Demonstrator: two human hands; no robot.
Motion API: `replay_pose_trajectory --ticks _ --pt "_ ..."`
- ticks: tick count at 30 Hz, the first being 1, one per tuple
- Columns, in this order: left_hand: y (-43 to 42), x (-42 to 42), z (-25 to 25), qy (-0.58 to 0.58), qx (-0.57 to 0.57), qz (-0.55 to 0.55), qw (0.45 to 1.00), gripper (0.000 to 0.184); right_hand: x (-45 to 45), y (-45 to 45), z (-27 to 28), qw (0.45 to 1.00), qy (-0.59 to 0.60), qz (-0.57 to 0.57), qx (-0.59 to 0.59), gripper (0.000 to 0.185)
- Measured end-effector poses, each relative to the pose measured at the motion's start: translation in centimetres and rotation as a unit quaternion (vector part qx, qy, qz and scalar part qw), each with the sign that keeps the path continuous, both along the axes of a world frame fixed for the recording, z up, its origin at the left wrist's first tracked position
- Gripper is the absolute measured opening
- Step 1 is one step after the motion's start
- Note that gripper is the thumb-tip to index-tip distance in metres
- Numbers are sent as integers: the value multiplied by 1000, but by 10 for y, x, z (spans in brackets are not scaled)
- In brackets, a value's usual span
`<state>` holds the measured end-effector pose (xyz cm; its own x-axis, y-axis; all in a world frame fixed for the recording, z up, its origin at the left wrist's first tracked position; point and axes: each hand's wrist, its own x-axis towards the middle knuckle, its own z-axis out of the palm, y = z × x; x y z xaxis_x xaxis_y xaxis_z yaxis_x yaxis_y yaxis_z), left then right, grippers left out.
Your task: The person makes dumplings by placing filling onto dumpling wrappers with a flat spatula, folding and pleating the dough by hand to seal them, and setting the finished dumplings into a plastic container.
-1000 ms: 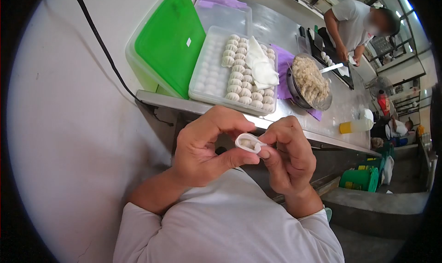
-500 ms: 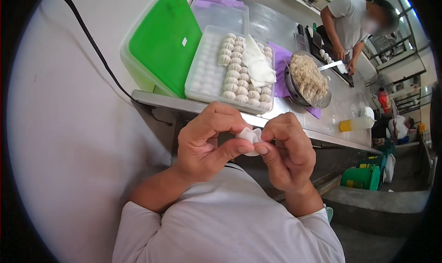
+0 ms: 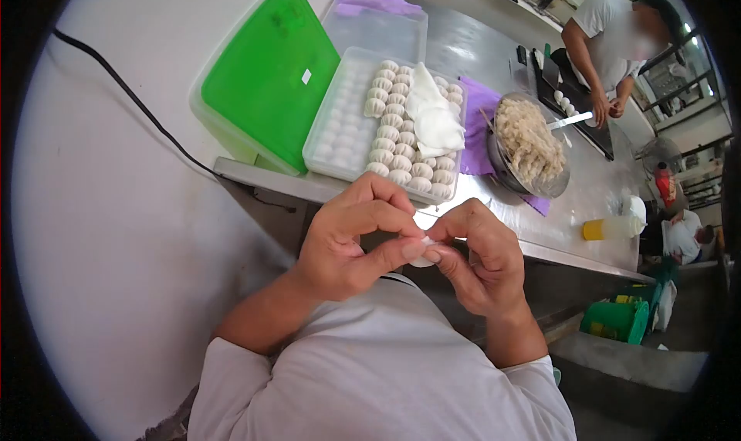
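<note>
Between my two hands, in front of my chest, is a small white dumpling [image 3: 422, 261], mostly covered by the fingertips. My left hand [image 3: 359, 236] pinches its left side between thumb and forefinger. My right hand [image 3: 480, 256] pinches the opposite side, its fingertips meeting those of the left. Just beyond them, on the steel table, a clear plastic tray [image 3: 328, 149] carries rows of pleated dumplings [image 3: 401, 161]. Folded white dough sheets or cloths [image 3: 436, 120] lie over part of the rows. A metal bowl of pale filling [image 3: 529, 140] stands to the right, with a stick in it.
A green-lidded container [image 3: 270, 78] stands left of the tray. Purple cloth [image 3: 480, 105] lies under the bowl. A squeeze bottle with yellow liquid [image 3: 606, 228] stands near the table's front edge. Across the table, a person [image 3: 610, 43] works at a dark board. Green bins [image 3: 615, 320] are at lower right.
My fingertips have come closer together over the dumpling, hiding its open top edge. The view has shifted slightly, and the co-worker's hands have moved.
</note>
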<state>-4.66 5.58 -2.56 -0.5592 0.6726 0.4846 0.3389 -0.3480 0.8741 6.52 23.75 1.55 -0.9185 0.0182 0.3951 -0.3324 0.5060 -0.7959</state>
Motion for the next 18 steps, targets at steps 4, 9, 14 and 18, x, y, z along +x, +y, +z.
replay_pose_trajectory --ticks 4,9,14,18 --pt "15 -9 -11 -486 -16 -265 833 53 -17 34 -7 997 61 49 10 22" --pt "31 -26 -20 -524 -14 -194 829 37 -35 48 -34 982 -93 15 -165 32" --pt "39 -49 -16 -421 -72 -109 898 45 -48 39 -58 926 -140 -15 -351 17" --pt "50 -65 -21 -372 -68 -108 919 47 -64 23 -66 978 -79 -128 -148 28"
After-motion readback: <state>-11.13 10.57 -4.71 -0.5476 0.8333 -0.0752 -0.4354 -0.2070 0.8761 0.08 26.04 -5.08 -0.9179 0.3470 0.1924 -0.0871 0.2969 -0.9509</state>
